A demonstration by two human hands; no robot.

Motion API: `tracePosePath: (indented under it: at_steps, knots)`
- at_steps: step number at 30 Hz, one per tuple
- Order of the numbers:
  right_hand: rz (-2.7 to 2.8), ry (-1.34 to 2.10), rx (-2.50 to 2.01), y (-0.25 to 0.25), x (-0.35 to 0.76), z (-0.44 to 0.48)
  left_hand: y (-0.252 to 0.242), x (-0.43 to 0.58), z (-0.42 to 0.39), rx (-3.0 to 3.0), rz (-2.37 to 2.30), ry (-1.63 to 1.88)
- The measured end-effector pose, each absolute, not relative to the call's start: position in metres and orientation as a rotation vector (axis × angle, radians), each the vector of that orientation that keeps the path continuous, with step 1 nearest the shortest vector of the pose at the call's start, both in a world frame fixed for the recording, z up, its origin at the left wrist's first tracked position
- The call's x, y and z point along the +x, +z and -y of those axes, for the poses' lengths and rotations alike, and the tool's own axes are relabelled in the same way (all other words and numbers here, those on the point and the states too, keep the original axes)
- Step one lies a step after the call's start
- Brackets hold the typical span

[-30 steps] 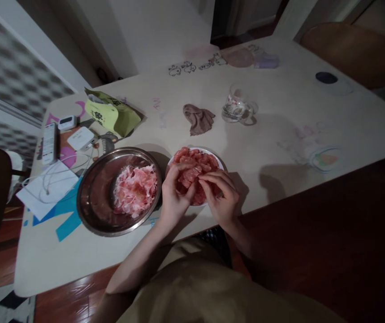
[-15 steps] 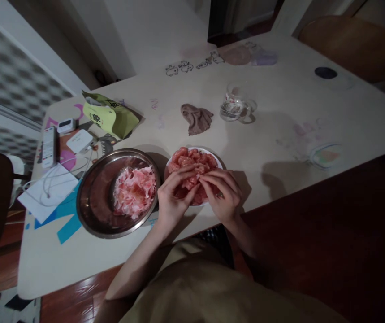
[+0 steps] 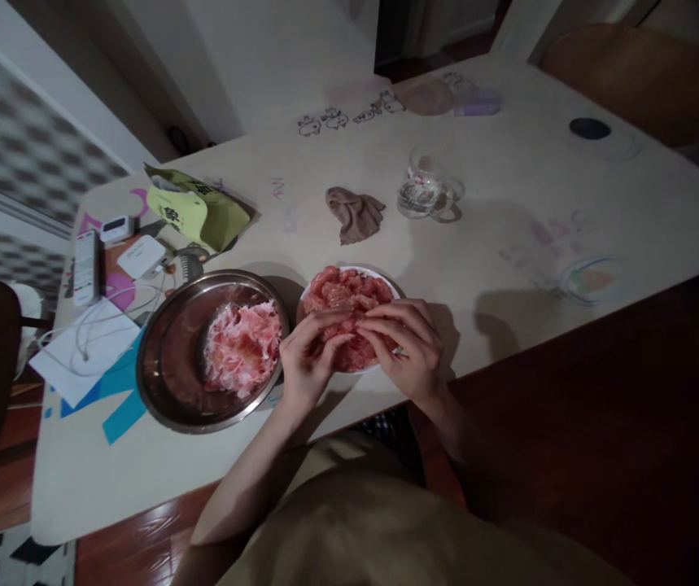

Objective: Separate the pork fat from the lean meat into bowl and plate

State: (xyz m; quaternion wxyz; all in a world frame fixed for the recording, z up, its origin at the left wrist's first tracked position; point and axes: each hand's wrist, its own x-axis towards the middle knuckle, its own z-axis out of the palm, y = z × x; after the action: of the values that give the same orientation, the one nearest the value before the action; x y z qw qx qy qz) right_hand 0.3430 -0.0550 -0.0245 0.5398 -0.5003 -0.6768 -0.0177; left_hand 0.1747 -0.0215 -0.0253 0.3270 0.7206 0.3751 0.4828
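Note:
A white plate or bowl heaped with raw pink meat stands near the front edge of the table, and both hands work over its near half. My left hand comes in from the left, thumb and fingers bent into a pinch at a small piece of raw meat. From the right, my right hand pinches at the same meat, its fingertips close to the left ones. The fingers partly hide the piece. Left of them, a steel bowl holds a pile of pale pink, shredded-looking meat.
Behind the plate lie a crumpled brown cloth and a glass mug with clear liquid. A green-yellow bag, a remote control, a white charger with cable, and papers occupy the left side.
My hands have drawn slightly apart, the left shifting a little left and the right a little right. Both stay over the meat, and the view has shifted slightly.

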Motion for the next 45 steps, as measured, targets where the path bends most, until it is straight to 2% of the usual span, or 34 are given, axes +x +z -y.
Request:
tracePosePath:
  at_steps: [19,31,45]
  knots:
    - [1.698,-0.036,-1.108,-0.036,0.342,0.050,-0.028,0.176,0.020,1.916,-0.948,1.286]
    - [1.570,0.035,-1.148,-0.034,0.338,0.055,-0.037,0.177,0.021,1.770,-0.998,1.309]
    - [1.810,-0.140,-1.157,-0.032,0.345,0.050,-0.033,0.177,0.022,1.916,-0.968,1.329]
